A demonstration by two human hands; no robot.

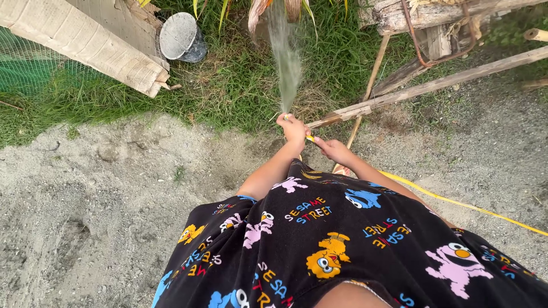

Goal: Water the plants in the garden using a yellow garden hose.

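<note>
The left hand is closed around the end of a yellow hose, at the place where the water comes out. The fingers are wrapped tight and seem to press on the opening, but the nozzle itself is hidden under the hand. The right hand is just behind it and a little lower, also closed on the hose, and the two hands are almost touching each other.

The long axis of the hose goes from the hands back to the person's right side: it passes under the right forearm and then lies across the sandy ground toward the right edge of the view. So the left hand is the nearer one to the open end, and the right hand holds the part that follows.

From the left hand a water jet goes straight forward, away from the body, and it spreads wider over the grass. It reaches the base of a plant with long leaves at the top of the view.

To the left on the grass a grey metal bucket lies tipped on its side, near a wooden plank and green netting. To the right, rough wooden poles lean across.
</note>
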